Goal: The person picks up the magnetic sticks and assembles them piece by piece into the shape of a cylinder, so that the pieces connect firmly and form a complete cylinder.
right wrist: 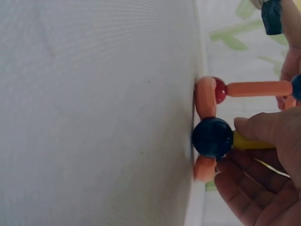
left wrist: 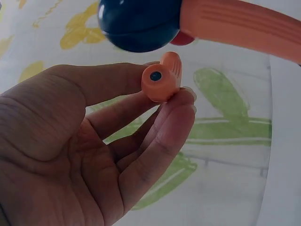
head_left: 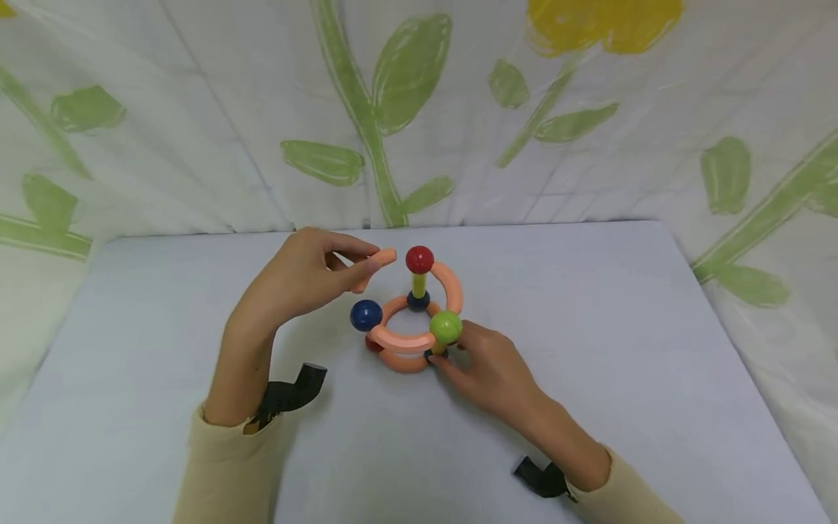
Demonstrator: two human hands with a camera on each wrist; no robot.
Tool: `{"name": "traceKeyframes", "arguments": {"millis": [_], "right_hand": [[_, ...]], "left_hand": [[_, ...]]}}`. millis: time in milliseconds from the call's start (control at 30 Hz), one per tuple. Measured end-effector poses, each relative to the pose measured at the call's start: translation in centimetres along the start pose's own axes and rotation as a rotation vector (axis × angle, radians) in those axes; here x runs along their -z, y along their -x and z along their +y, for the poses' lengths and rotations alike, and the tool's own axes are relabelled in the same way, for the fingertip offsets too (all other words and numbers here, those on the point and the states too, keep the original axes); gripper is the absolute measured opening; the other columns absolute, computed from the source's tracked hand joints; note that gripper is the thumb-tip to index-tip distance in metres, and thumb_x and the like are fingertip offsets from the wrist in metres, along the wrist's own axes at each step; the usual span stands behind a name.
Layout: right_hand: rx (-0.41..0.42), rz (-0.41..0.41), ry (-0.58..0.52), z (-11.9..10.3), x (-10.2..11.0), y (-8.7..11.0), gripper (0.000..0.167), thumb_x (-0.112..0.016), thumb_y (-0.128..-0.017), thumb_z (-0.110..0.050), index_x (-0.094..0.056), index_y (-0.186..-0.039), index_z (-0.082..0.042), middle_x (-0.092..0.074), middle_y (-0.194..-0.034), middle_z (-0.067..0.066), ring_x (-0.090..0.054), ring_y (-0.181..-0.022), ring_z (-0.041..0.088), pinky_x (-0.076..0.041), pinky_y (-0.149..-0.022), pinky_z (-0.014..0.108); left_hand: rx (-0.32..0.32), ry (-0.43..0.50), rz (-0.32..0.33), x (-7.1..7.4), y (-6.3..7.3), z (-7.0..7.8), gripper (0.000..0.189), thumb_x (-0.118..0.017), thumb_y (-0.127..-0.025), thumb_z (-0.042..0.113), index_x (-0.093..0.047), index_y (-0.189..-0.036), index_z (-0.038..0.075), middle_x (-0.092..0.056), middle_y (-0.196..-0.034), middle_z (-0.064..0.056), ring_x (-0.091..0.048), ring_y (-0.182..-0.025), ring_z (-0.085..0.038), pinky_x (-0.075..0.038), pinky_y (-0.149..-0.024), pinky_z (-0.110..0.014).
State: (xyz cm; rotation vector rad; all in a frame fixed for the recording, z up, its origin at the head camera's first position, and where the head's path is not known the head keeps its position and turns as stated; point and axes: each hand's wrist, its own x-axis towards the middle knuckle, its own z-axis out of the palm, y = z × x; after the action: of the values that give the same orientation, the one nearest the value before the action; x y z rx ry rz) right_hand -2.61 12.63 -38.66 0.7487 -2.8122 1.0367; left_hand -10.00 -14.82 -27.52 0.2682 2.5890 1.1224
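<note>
My left hand (head_left: pixel 294 276) pinches a curved orange rod (head_left: pixel 386 257) between thumb and fingers, up beside the structure. In the left wrist view a dark magnet dot shows on the end of that orange rod (left wrist: pixel 162 89). On the table stands a frame of magnetic balls and rods: a red ball (head_left: pixel 420 260) on a yellow rod (head_left: pixel 419 284), a blue ball (head_left: pixel 366 315) and a green ball (head_left: pixel 446 327), with curved orange rods between. My right hand (head_left: pixel 494 372) holds the frame's near right post, a yellow rod (right wrist: pixel 254 142) above a dark blue ball (right wrist: pixel 212 137).
The white table (head_left: pixel 622 327) ends at the back against a white cloth (head_left: pixel 249 87) painted with green leaves and yellow flowers. Black straps (head_left: pixel 291 393) are on both wrists. The frame stands mid-table, close between the hands.
</note>
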Motion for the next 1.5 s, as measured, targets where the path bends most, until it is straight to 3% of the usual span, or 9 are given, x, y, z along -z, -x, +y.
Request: {"name": "traceKeyframes", "arguments": {"millis": [133, 400, 600, 867, 1233, 1500], "right_hand": [[-0.004, -0.006, 0.001, 0.0, 0.2, 0.1, 0.058, -0.089, -0.087, -0.017, -0.067, -0.140, -0.011, -0.078, -0.101, -0.001, -0.075, -0.089, 0.015, -0.064, -0.081, 0.033], [-0.002, -0.023, 0.007, 0.0, 0.3, 0.2, 0.064, -0.087, -0.088, -0.017, -0.063, -0.147, -0.012, -0.078, -0.102, -0.002, -0.078, -0.094, 0.015, -0.064, -0.082, 0.034], [-0.010, -0.026, 0.013, -0.1, 0.2, 0.3, 0.066, -0.087, -0.089, -0.018, -0.061, -0.149, -0.014, -0.080, -0.104, -0.002, -0.078, -0.099, 0.015, -0.064, -0.083, 0.035], [0.000, -0.016, 0.026, -0.1, 0.0, 0.1, 0.065, -0.087, -0.088, -0.017, -0.062, -0.148, -0.013, -0.079, -0.101, -0.002, -0.077, -0.091, 0.015, -0.063, -0.079, 0.034], [-0.002, -0.018, 0.033, 0.0, 0.1, 0.0, 0.069, -0.087, -0.088, -0.016, -0.059, -0.151, -0.013, -0.079, -0.104, 0.000, -0.076, -0.091, 0.015, -0.064, -0.079, 0.034], [0.004, -0.013, 0.023, 0.2, -0.2, 0.1, 0.066, -0.086, -0.089, -0.017, -0.061, -0.150, -0.013, -0.080, -0.106, 0.000, -0.076, -0.092, 0.015, -0.064, -0.081, 0.034]], "left_hand": [[-0.027, 0.011, -0.009, -0.4, -0.4, -0.2, 0.038, -0.070, -0.093, 0.067, -0.081, -0.113, 0.036, -0.076, -0.084, -0.001, -0.073, -0.079, -0.017, -0.048, -0.073, -0.035], [-0.019, 0.026, -0.038, -0.6, -0.9, -0.4, 0.035, -0.072, -0.092, 0.065, -0.081, -0.113, 0.038, -0.077, -0.086, -0.002, -0.073, -0.082, -0.018, -0.049, -0.073, -0.035], [-0.054, 0.002, -0.066, -0.6, -1.3, -0.6, 0.034, -0.073, -0.096, 0.057, -0.080, -0.116, 0.031, -0.077, -0.085, 0.001, -0.075, -0.081, -0.014, -0.050, -0.072, -0.034], [-0.035, 0.027, -0.085, -0.4, -1.1, -0.7, 0.035, -0.074, -0.096, 0.054, -0.080, -0.118, 0.027, -0.079, -0.088, 0.001, -0.077, -0.083, -0.016, -0.051, -0.074, -0.035], [0.010, 0.120, -0.155, 0.0, -0.5, -0.4, 0.028, -0.071, -0.101, 0.036, -0.076, -0.124, 0.023, -0.081, -0.102, -0.002, -0.079, -0.087, -0.016, -0.058, -0.094, -0.042], [0.036, 0.128, -0.194, -0.1, -0.7, -0.4, 0.038, -0.068, -0.100, 0.056, -0.075, -0.124, 0.029, -0.079, -0.110, 0.003, -0.079, -0.092, -0.018, -0.054, -0.104, -0.050]]}}
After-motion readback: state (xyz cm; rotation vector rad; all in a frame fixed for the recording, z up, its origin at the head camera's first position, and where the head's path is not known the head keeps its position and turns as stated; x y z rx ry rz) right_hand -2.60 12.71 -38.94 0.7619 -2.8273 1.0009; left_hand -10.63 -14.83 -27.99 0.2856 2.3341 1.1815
